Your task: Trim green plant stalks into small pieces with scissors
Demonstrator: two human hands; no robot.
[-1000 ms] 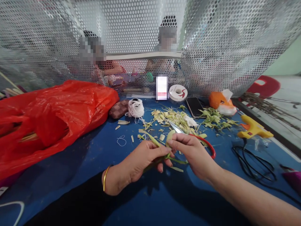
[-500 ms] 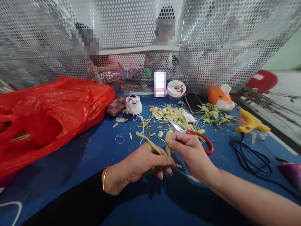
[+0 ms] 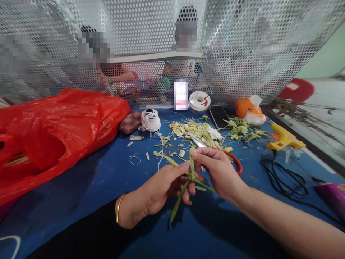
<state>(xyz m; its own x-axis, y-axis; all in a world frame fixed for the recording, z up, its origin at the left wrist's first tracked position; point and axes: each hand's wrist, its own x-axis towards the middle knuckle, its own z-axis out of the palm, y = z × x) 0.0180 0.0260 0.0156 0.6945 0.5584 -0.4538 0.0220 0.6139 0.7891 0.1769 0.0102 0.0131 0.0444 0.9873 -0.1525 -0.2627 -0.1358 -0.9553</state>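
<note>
Green leaf strips meet in a small knot-like crossing between my hands, with long ends sticking out several ways. My left hand, wearing a gold bangle, is closed on them with the thumb on top and the fingers beneath. Thumb and forefinger of my right hand pinch the upright strip above the crossing. Just behind my right hand lie scissors with red handles, their blades pointing up and left, partly covered by the hand. Leaf scraps are heaped beyond.
Left lie a red plastic bag, a checked pouch and a ball of white string. Behind are a lit phone, a spool and a dark phone. A yellow glue gun with black cord sits right. Perforated sheeting hangs behind, people beyond it.
My left hand has turned and its thumb has lifted, so the strips' crossing now shows. One green end now points down toward me. My right hand keeps its pinch, shifted little.
</note>
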